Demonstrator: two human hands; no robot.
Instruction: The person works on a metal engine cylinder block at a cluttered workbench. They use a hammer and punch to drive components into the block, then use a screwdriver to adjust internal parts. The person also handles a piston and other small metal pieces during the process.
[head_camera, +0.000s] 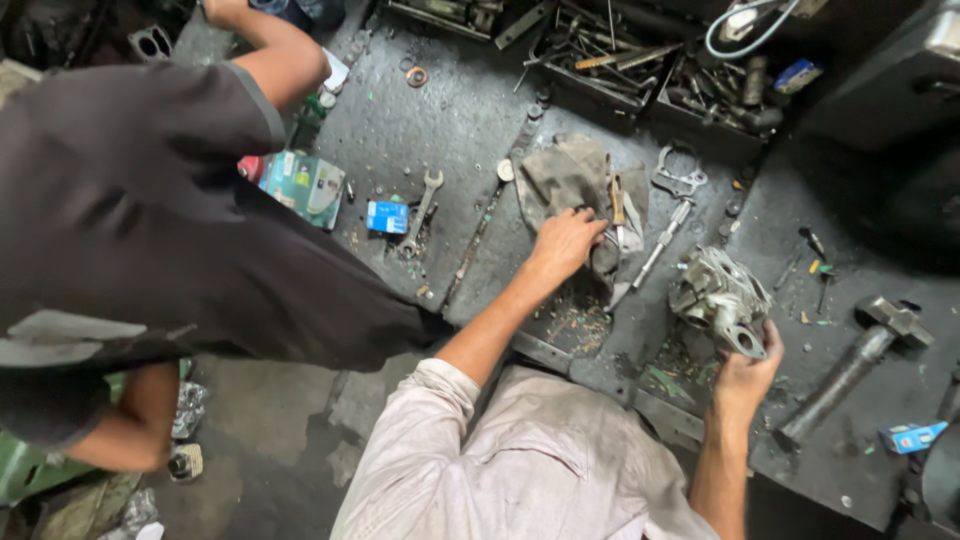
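- A co-worker in a dark shirt (130, 210) leans over the left of the bench, one bare arm stretched toward its far edge.
- Just right of that shirt lie a glossy green packet (305, 185), a small blue box (387, 216) and an open-ended steel spanner (422, 208), all on the grimy, pitted metal bench top (440, 120).
- The left hand (566, 244) lies palm down, fingers spread and bent, pressing on a crumpled, oil-stained grey rag (570, 175) at mid-bench; a slim metal tool (655, 250) lies just beside it.
- The right hand (748, 372) grips the near underside of a cast metal engine part (718, 295): dull grey, lumpy, ribbed, with a round port facing the camera. It sits on the bench near the front edge, right of centre.
- A flat gasket-shaped plate (680, 178) lies behind it.
- Further right, a heavy hammer (850, 365) lies aslant, well apart from the casting, with bare bench between them.
- Trays of loose tools (640, 60) line the far edge.
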